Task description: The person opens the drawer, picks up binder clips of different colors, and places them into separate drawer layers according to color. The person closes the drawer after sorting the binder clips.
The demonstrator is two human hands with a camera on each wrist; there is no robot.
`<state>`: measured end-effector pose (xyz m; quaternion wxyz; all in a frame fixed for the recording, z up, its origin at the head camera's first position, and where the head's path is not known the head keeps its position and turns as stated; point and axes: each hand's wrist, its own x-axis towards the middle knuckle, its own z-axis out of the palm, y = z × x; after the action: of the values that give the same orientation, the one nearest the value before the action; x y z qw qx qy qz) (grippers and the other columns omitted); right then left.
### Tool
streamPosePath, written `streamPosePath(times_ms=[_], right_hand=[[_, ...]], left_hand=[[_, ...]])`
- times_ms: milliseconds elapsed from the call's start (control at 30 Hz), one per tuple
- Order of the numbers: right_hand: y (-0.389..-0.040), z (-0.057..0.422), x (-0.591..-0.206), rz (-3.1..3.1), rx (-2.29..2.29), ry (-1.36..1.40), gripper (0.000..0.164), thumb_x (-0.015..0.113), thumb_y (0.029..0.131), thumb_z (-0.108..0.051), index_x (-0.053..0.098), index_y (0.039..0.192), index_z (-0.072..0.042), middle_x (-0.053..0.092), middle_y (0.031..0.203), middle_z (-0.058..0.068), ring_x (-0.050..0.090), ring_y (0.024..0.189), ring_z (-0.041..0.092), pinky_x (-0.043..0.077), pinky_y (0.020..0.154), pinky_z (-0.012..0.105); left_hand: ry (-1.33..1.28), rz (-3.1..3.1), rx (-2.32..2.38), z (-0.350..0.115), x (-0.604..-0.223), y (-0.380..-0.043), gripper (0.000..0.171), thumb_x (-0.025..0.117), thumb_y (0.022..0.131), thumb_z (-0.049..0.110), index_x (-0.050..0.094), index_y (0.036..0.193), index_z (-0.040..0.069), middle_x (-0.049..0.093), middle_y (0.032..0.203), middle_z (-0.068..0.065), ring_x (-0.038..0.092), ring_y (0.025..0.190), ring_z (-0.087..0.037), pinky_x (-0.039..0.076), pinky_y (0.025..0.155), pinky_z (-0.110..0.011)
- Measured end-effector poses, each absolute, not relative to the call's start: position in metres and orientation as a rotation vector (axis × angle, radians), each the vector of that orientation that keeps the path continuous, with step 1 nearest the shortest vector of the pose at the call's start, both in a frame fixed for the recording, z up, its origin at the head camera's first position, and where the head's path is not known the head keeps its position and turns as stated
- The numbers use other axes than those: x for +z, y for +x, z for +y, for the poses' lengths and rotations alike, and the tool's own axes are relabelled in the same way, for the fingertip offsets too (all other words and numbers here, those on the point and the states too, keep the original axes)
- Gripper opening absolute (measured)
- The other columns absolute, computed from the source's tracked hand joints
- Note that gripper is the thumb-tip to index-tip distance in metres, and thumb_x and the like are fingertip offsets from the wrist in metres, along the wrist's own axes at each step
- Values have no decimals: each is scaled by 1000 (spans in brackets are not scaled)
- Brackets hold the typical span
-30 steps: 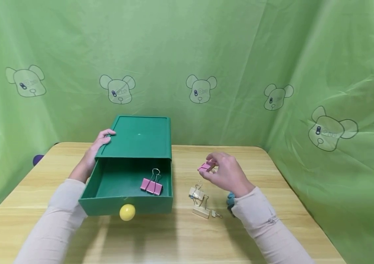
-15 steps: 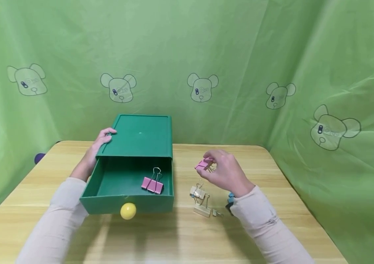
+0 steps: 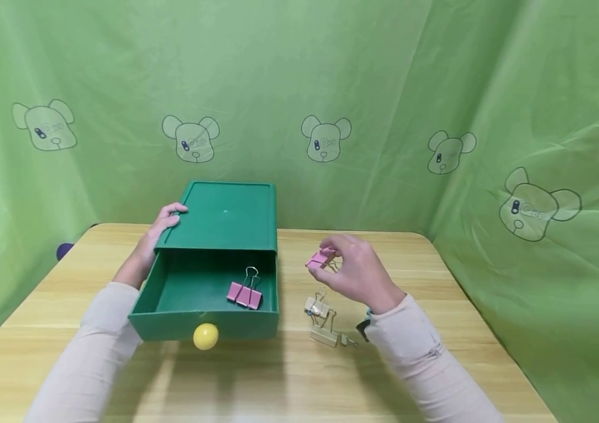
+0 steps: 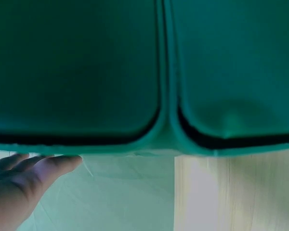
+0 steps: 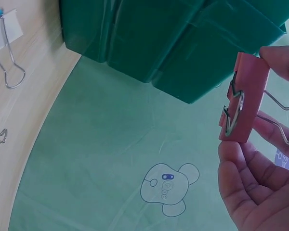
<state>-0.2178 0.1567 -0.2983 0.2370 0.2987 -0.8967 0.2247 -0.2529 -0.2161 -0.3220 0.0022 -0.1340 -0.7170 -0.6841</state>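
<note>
My right hand [image 3: 359, 269] pinches a pink binder clip [image 3: 322, 258] between thumb and fingers, raised above the table to the right of the drawer. The right wrist view shows the clip [image 5: 249, 96] gripped at its two ends, wire handles sticking out. A green drawer box [image 3: 225, 214] stands at centre left, its drawer [image 3: 172, 326] pulled out by a yellow knob [image 3: 205, 336]. Another pink binder clip [image 3: 244, 295] lies in the drawer's right side. My left hand [image 3: 159, 231] rests against the box's left side, fingertips at the top edge.
Several cream binder clips [image 3: 323, 335] lie on the wooden table [image 3: 299, 388] right of the drawer, below my right hand. A dark clip [image 3: 363, 329] peeks out beside my right cuff. A green curtain [image 3: 257, 70] encloses the table.
My right hand has moved slightly left toward the drawer, carrying the pink binder clip. My left hand stays against the box, and the clip in the drawer lies as before.
</note>
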Motion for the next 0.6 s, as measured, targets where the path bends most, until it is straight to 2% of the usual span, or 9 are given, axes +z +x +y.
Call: streamPosePath(times_ms=[133,400,600], right_hand=[[-215,154,-297,-2436,640,838,36,76,70,-31,63,91,-5,64,85,2,59,75,14,49,67,29],[-212,148,-295,-2373,653,880,33,76,70,-29,63,89,-6,63,83,0,58,74,12,48,67,26],[-209,144,-290,-2348,674,899,34,76,69,-30,63,89,-6,63,84,1,57,75,12,48,67,26]], left_hand=[[-417,-2237,-2161,-215,-321,-254,23,28,97,29,39,117,31,2,148,-8,7,128,-35,8,101,-54],[-437,-2324,-2059,-219,-326,-250,30,26,97,38,33,126,32,3,146,-9,6,127,-37,11,96,-62],[-438,-2318,-2076,-218,-325,-249,30,26,97,38,33,126,32,3,146,-8,6,127,-37,11,96,-61]])
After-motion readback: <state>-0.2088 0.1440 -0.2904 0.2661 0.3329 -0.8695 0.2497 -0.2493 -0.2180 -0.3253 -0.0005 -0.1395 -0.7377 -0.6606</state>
